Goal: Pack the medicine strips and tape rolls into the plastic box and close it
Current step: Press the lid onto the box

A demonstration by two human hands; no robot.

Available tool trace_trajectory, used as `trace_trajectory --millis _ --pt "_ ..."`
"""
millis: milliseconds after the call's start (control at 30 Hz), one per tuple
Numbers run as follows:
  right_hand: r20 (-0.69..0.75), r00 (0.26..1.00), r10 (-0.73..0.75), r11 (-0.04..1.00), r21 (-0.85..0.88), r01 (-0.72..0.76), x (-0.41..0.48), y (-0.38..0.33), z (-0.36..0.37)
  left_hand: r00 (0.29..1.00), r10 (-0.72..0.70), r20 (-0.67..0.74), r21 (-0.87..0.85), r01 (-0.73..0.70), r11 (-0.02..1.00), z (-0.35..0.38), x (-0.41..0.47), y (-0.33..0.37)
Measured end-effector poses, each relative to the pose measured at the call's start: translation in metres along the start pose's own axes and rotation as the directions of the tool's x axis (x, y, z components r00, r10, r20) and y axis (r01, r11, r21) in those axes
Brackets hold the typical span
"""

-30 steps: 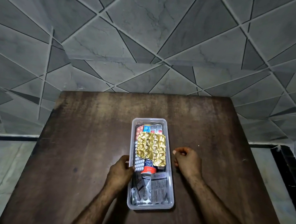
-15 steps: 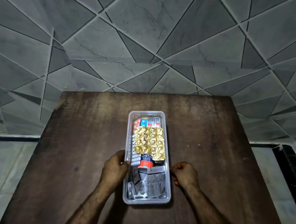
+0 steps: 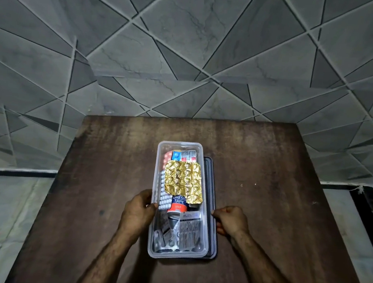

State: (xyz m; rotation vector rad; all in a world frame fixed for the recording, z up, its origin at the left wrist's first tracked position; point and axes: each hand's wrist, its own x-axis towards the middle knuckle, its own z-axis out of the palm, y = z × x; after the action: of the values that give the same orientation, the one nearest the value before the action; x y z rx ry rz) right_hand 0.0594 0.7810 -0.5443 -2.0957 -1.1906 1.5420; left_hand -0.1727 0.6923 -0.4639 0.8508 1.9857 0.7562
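Note:
A clear plastic box point(image 3: 171, 255) stands on the brown wooden table point(image 3: 264, 217), filled with medicine strips. A crumpled gold foil strip point(image 3: 183, 179) lies on top, over a white and orange adhesive tape roll point(image 3: 178, 204) and silver strips point(image 3: 188, 232). My left hand point(image 3: 139, 212) grips the box's left wall, thumb over the rim. A dark lid point(image 3: 213, 201) shows from under the box along its right side. My right hand point(image 3: 231, 220) pinches that lid's right edge.
The table stands against a grey tiled wall point(image 3: 189, 50) that rises just behind its far edge. A pale floor point(image 3: 3, 215) shows to the left and right of the table.
The box has shifted left, uncovering the dark lid beneath it. My right hand moved outward to the right and now pinches the lid's edge. My left hand stays on the box's left wall.

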Motion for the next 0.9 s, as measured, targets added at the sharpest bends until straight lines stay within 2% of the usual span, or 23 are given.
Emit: trace_trajectory --millis 100,200,500,700,833,900 --pt "0.052 0.998 -0.024 0.973 0.23 0.012 -0.001 0.0 -0.015 1.0 -0.008 0.004 -0.018 0.008 1.0 -0.002 0.003 0.0" --pt "0.02 1.0 -0.022 0.905 0.425 0.011 -0.001 0.0 -0.032 1.0 -0.018 0.02 -0.026 0.018 1.0 -0.001 0.006 0.0" --pt "-0.056 0.998 -0.042 0.778 0.624 0.068 -0.018 -0.011 -0.088 0.999 -0.012 0.052 -0.024 0.014 1.0 0.015 0.009 0.003" --pt "-0.147 0.977 -0.156 0.769 0.602 0.214 -0.041 -0.046 -0.105 0.996 -0.005 0.088 -0.039 0.008 0.999 0.034 0.012 0.004" --pt "-0.22 0.934 -0.28 0.805 0.477 0.354 -0.047 -0.066 -0.101 0.996 0.0 0.094 -0.014 0.001 1.0 0.039 0.011 0.008" --pt "-0.248 0.907 -0.341 0.816 0.402 0.417 -0.051 -0.073 -0.094 0.999 0.042 0.033 0.063 -0.044 0.997 0.042 0.011 0.012"
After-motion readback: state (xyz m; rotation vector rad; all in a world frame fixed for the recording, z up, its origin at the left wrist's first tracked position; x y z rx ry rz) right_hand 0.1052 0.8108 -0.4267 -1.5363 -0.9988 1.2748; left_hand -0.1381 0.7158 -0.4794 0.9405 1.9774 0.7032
